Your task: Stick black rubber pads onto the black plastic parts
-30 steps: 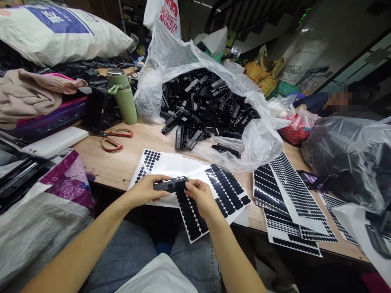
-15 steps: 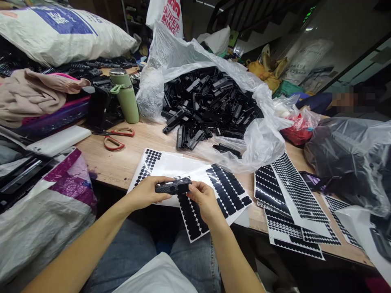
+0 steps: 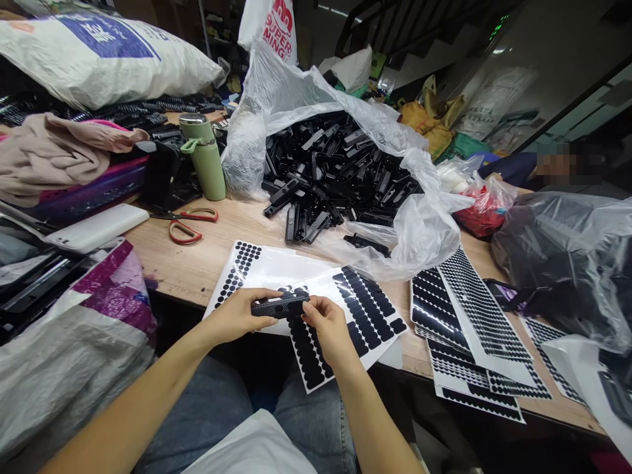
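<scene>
Between my hands is a black oblong plastic part (image 3: 279,307) with a textured side and round recesses. My left hand (image 3: 237,313) is closed round its left end, thumb above and fingers below. At the other end, my right hand (image 3: 323,322) pinches the part's tip between thumb and fingers; whether a small sticker is in that pinch is hidden. Just under the hands lie a sheet of large black stickers (image 3: 365,309) and a sheet of small round black stickers (image 3: 239,263), both on white backing. The first sheet hangs over the table's front edge.
A clear plastic bag (image 3: 419,230) full of black plastic parts (image 3: 340,171) lies open at the back. Red-handled scissors (image 3: 185,230) and a green bottle (image 3: 206,164) stand left. More sticker sheets (image 3: 478,316) overlap at right, beside a dark bag (image 3: 567,257). A person's sleeve (image 3: 513,168) shows far right.
Both hands keep the black part in nearly the same place. Its right end is turned very slightly, and the right fingers have shifted a little on it.
</scene>
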Tool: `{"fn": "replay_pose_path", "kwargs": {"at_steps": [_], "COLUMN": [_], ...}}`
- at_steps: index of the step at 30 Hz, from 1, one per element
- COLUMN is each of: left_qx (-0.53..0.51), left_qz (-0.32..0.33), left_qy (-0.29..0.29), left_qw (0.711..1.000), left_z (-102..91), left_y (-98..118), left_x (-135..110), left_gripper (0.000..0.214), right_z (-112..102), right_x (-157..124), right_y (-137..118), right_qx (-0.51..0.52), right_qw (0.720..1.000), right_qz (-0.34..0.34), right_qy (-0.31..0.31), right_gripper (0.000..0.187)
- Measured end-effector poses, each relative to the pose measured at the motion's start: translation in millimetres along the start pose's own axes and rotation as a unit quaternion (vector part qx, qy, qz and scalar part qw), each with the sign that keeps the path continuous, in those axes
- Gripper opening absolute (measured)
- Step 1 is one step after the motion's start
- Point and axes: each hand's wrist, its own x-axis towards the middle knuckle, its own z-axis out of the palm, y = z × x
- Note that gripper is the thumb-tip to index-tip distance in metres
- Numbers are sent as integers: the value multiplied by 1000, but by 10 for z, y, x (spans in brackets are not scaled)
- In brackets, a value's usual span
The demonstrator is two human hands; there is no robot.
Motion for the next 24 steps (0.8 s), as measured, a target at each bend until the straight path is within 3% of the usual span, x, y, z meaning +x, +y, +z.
{"fn": "replay_pose_path", "kwargs": {"at_steps": [11, 15, 17, 18, 19, 20, 22, 23, 24], "left_qx": [-8, -37, 18, 67, 125, 186, 282, 314, 332], "left_qz": [-11, -29, -25, -26, -34, -53, -147, -208, -263], "left_qy": [12, 11, 65, 132, 224, 326, 501, 531, 527], "left_qw": [1000, 999, 997, 989, 966, 925, 805, 759, 737], "left_z": [39, 3, -179, -325, -504, -709, -1155, -1373, -1575], "left_y": [-10, 8, 1, -17, -50, -97, -242, -337, -446], "left_x": [-27, -166, -360, -500, -665, -848, -1229, -1404, -1560], "left_gripper": [50, 50, 50, 51, 52, 54, 62, 65, 67], "right_z": [90, 241, 324, 356, 378, 389, 377, 358, 334], "right_x": [-88, -108, -98, -88, -76, -63, -39, -30, -23], "right_y": [0, 18, 50, 67, 82, 95, 113, 120, 125], "right_qx": [-114, -63, -13, -1, -1, -6, -25, -35, -46], "right_qw": [989, 991, 994, 994, 994, 994, 995, 995, 995], "right_qz": [-61, -76, -76, -75, -74, -73, -66, -62, -58], "right_qy": [65, 94, 84, 79, 77, 78, 76, 71, 67], "right_gripper": [25, 31, 39, 41, 42, 43, 43, 43, 42]}}
